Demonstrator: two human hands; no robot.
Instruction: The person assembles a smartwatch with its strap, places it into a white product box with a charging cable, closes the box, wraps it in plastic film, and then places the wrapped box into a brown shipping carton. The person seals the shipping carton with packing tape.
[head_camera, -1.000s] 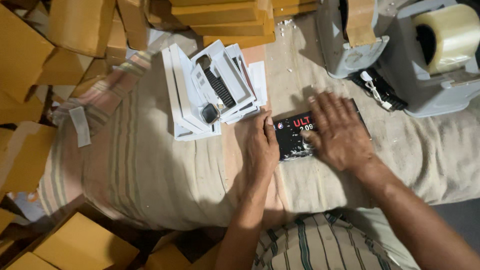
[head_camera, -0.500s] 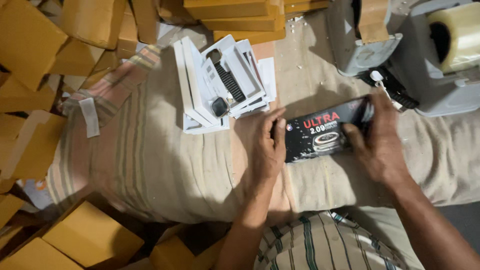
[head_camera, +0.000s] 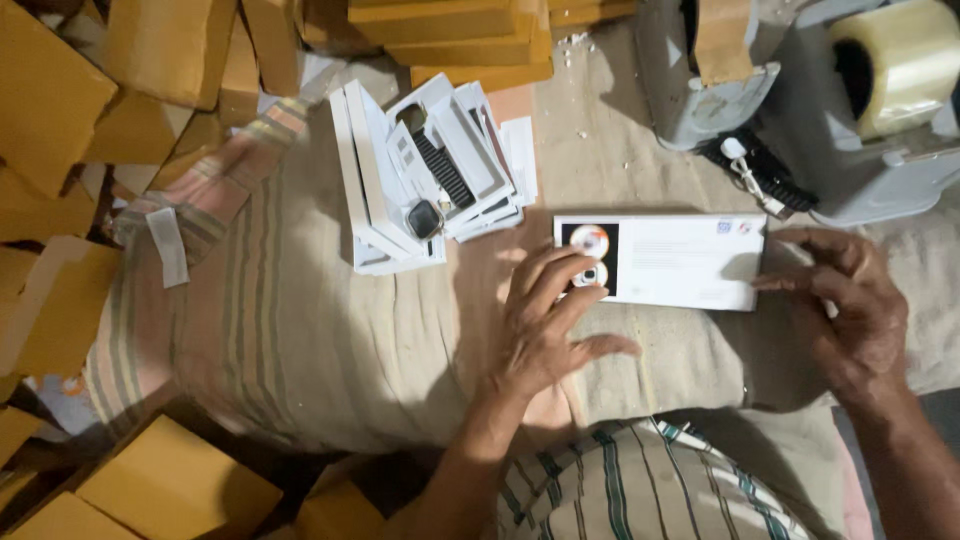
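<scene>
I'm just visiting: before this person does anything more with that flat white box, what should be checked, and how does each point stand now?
1. White box lies flat on the cloth: ok.
2. Left hand has fingers resting on the box's left end: ok.
3. Right hand touches the right end with its fingertips: ok.
4. Box clear of the stack of open white boxes: ok.
5. Box clear of the tape dispenser: ok.
6. Box sealed shut: cannot tell.

A flat rectangular white cardboard box (head_camera: 680, 262) carries a black panel with orange-and-white discs. The coarse beige cloth (head_camera: 330, 340) shows faint green and brown stripes. Yellow-brown cardboard cartons (head_camera: 450, 30) surround grey tape dispensers (head_camera: 860, 130).
</scene>
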